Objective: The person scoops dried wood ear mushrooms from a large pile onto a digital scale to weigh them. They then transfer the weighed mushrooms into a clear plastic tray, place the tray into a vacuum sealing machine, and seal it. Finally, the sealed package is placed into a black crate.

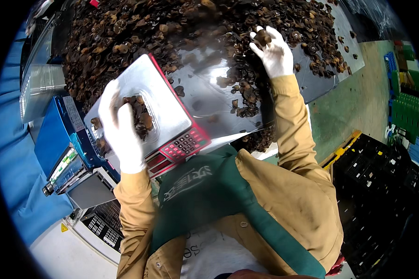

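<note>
My left hand [120,134], in a white glove, is over a clear plastic tray [153,127] on the steel plate of a red-edged digital scale [160,101]. Its thumb and fingers are apart; blur and the angle hide whether they grip anything. Dried mushroom pieces [143,120] lie in the tray on both sides of the hand. My right hand [277,55], also white-gloved, is raised to the right over the worktable, holding a brown dried mushroom [262,37] between its thumb and fingers.
A wide heap of dried mushrooms [125,35] covers much of the metal worktable [202,90]. Left of the scale stand a blue machine [56,136] and stacked clear plastic trays [43,85]. Black crates [366,167] stand at the right on the green floor [349,94].
</note>
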`<action>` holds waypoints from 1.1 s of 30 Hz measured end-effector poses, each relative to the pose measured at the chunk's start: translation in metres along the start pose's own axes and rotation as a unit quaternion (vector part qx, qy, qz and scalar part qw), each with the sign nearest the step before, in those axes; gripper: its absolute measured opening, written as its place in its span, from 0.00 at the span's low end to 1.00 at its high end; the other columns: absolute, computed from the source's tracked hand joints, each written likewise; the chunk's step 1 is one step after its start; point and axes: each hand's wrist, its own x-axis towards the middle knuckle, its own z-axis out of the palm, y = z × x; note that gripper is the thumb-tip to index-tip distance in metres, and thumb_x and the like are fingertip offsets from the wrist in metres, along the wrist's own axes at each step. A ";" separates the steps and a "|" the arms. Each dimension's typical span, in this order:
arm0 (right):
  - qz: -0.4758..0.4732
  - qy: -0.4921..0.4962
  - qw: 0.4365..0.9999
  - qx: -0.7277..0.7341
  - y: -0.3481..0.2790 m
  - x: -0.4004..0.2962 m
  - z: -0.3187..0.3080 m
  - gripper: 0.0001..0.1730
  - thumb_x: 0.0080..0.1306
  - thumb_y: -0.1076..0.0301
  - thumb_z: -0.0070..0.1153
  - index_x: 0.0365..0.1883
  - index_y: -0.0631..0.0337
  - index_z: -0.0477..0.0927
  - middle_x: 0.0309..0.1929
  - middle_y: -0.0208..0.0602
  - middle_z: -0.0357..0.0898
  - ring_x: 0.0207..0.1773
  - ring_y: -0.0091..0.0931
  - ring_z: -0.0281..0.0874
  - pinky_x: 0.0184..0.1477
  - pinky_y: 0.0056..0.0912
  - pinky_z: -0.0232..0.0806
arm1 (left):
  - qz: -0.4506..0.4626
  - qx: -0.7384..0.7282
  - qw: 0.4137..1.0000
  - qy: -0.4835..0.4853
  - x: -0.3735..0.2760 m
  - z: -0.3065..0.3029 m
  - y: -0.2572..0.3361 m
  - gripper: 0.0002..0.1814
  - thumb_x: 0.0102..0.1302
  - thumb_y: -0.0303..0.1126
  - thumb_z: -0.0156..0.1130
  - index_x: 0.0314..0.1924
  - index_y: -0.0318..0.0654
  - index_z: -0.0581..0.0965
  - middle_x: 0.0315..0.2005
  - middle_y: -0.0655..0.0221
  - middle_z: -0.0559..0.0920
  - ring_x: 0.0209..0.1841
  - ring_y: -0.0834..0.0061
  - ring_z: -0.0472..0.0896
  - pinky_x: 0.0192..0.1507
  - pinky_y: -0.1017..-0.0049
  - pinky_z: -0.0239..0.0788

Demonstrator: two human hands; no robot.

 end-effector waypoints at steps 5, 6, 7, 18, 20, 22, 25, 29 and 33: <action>-0.038 0.009 0.936 -0.349 0.015 0.037 0.026 0.12 0.62 0.60 0.61 0.43 0.52 0.83 0.36 0.30 0.82 0.42 0.29 0.77 0.44 0.32 0.69 | 0.080 0.072 0.982 -0.155 0.039 0.105 -0.034 0.23 0.66 0.29 0.54 0.61 0.35 0.71 0.59 0.54 0.73 0.61 0.57 0.72 0.67 0.64 0.60; -0.140 -0.037 0.864 -0.482 0.030 0.044 0.018 0.12 0.62 0.61 0.61 0.44 0.49 0.82 0.38 0.31 0.81 0.44 0.31 0.77 0.46 0.33 0.70 | 0.085 0.097 0.974 -0.184 0.048 0.130 -0.048 0.23 0.66 0.30 0.56 0.61 0.38 0.72 0.58 0.56 0.74 0.61 0.59 0.72 0.65 0.65 0.61; -0.233 -0.079 0.761 -0.600 0.045 0.051 0.004 0.13 0.62 0.61 0.61 0.46 0.46 0.82 0.39 0.32 0.80 0.45 0.32 0.78 0.48 0.33 0.70 | 0.089 0.120 0.965 -0.215 0.053 0.152 -0.058 0.22 0.66 0.31 0.57 0.61 0.42 0.73 0.58 0.57 0.75 0.61 0.60 0.72 0.64 0.66 0.63; -0.032 -0.043 0.869 -0.492 -0.007 0.001 -0.050 0.14 0.66 0.68 0.54 0.49 0.56 0.83 0.40 0.35 0.84 0.35 0.24 0.80 0.42 0.26 0.73 | 0.063 0.357 0.864 -0.349 0.011 0.191 -0.057 0.14 0.62 0.38 0.63 0.48 0.48 0.77 0.39 0.62 0.79 0.46 0.57 0.78 0.48 0.63 0.70; -0.127 -0.098 0.796 -0.584 0.011 -0.013 -0.034 0.17 0.63 0.65 0.58 0.50 0.56 0.81 0.48 0.36 0.80 0.47 0.27 0.78 0.52 0.30 0.71 | 0.047 0.340 0.884 -0.318 0.009 0.189 -0.045 0.14 0.62 0.38 0.62 0.47 0.47 0.77 0.39 0.60 0.78 0.45 0.55 0.78 0.48 0.63 0.71; -0.152 -0.177 0.688 -0.687 0.031 -0.022 -0.033 0.19 0.61 0.62 0.61 0.51 0.55 0.80 0.51 0.36 0.78 0.55 0.29 0.75 0.58 0.32 0.68 | -0.003 0.270 0.920 -0.284 0.012 0.188 -0.044 0.13 0.61 0.34 0.62 0.45 0.42 0.78 0.40 0.58 0.76 0.43 0.60 0.78 0.48 0.66 0.71; -0.153 -0.206 0.717 -0.648 0.042 -0.025 -0.051 0.18 0.61 0.64 0.62 0.49 0.55 0.80 0.49 0.35 0.79 0.47 0.30 0.77 0.52 0.33 0.70 | -0.278 -0.115 0.928 -0.219 0.029 0.186 -0.057 0.12 0.62 0.29 0.59 0.46 0.34 0.76 0.43 0.60 0.79 0.42 0.65 0.81 0.44 0.69 0.76; 0.148 -0.084 0.948 -0.269 -0.022 -0.033 -0.071 0.18 0.63 0.66 0.61 0.51 0.59 0.77 0.54 0.41 0.78 0.39 0.30 0.79 0.34 0.26 0.72 | -0.394 -0.449 0.787 -0.154 0.061 0.178 -0.044 0.22 0.59 0.21 0.49 0.56 0.31 0.72 0.53 0.53 0.77 0.57 0.53 0.77 0.59 0.58 0.73; 0.112 -0.159 0.976 0.099 -0.046 -0.021 -0.079 0.31 0.68 0.47 0.53 0.63 0.57 0.68 0.63 0.45 0.70 0.52 0.43 0.78 0.36 0.35 0.77 | -0.353 -0.608 0.697 -0.142 0.087 0.179 -0.023 0.24 0.60 0.32 0.54 0.57 0.34 0.72 0.57 0.56 0.71 0.58 0.57 0.72 0.65 0.54 0.64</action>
